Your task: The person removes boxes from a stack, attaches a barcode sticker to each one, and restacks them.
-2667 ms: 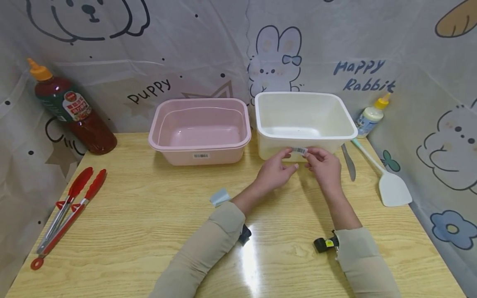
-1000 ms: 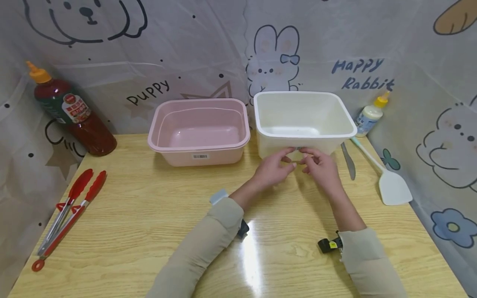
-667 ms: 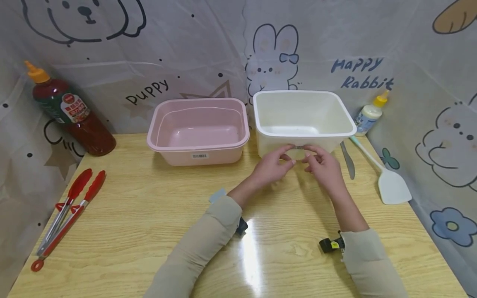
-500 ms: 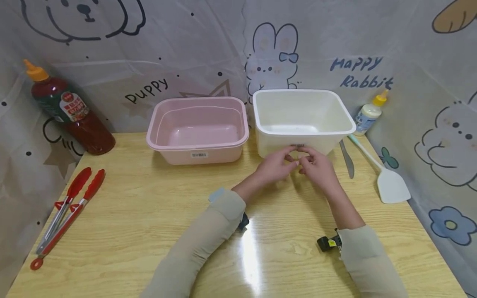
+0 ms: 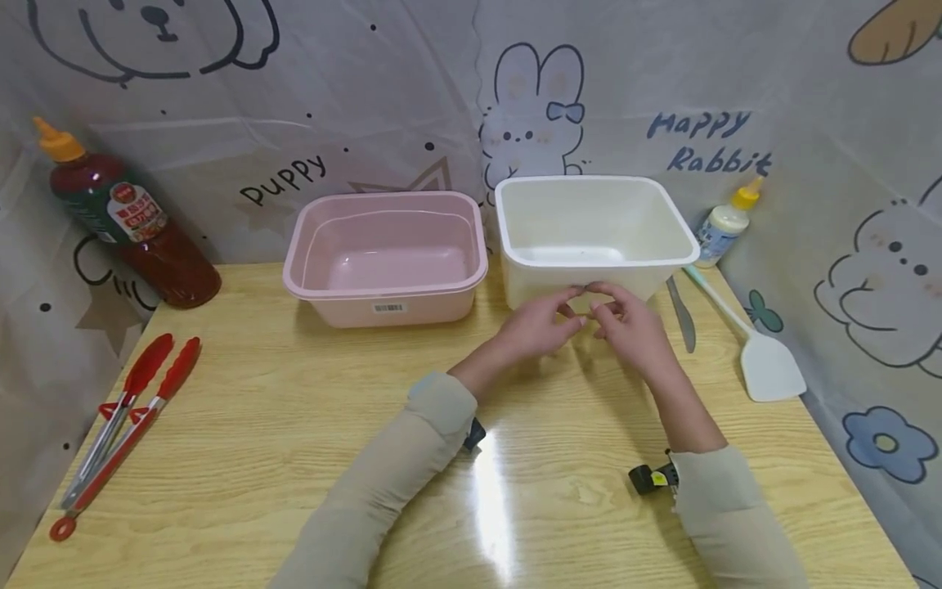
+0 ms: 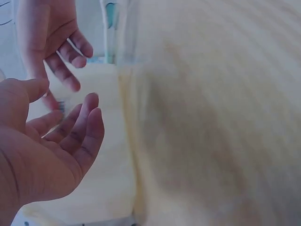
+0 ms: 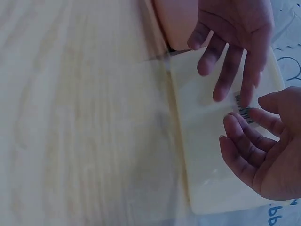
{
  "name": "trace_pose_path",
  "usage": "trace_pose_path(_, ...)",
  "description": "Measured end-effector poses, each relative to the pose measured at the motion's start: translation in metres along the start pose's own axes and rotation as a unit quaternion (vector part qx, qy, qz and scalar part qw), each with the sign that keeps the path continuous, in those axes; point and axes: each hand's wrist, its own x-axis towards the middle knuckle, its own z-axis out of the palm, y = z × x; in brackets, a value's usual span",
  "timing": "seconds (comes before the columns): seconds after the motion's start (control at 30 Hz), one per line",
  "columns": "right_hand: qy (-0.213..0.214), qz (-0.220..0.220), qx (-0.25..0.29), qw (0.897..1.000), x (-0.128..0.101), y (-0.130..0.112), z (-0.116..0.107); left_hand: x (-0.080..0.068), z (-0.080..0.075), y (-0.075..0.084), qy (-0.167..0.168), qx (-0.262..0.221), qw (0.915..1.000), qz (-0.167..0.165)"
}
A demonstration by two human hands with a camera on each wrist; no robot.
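My fingers meet at the small barcode sticker on the near wall of the white tub, just under its rim: my left hand and right hand both have thumb and forefinger closed on the sticker's ends, while the other fingers stay loosely spread, as both wrist views show. The sticker lies against the tub's wall, but from here I cannot tell whether it is fully stuck down or partly lifted, since my fingertips cover its edges. I judge the work at the sticker to be in the middle: both hands are on it, and nothing shows it free of the tub yet. The white tub stands upright at the back of the bench, just beside the pink tub, which carries its own barcode label on its near wall, untouched. To my right, near the white tub, lie a knife and a white spatula, with a small squeeze bottle behind them. Well apart on my left lie red tongs, and a dark sauce bottle stands in the corner.
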Motion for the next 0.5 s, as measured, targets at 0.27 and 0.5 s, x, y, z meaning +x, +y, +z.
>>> trace_pose_path(0.27, -0.008, 0.001, -0.037, 0.999, -0.0009, 0.0020, -0.0057, 0.0002, -0.0025, -0.0026, -0.012, 0.027, 0.9994, -0.016)
trace_pose_path(0.5, -0.004, 0.000, -0.045, 0.999, -0.0017, 0.0034, -0.0071, 0.0021, -0.0044, -0.0006, -0.003, 0.020, 0.9998, 0.003)
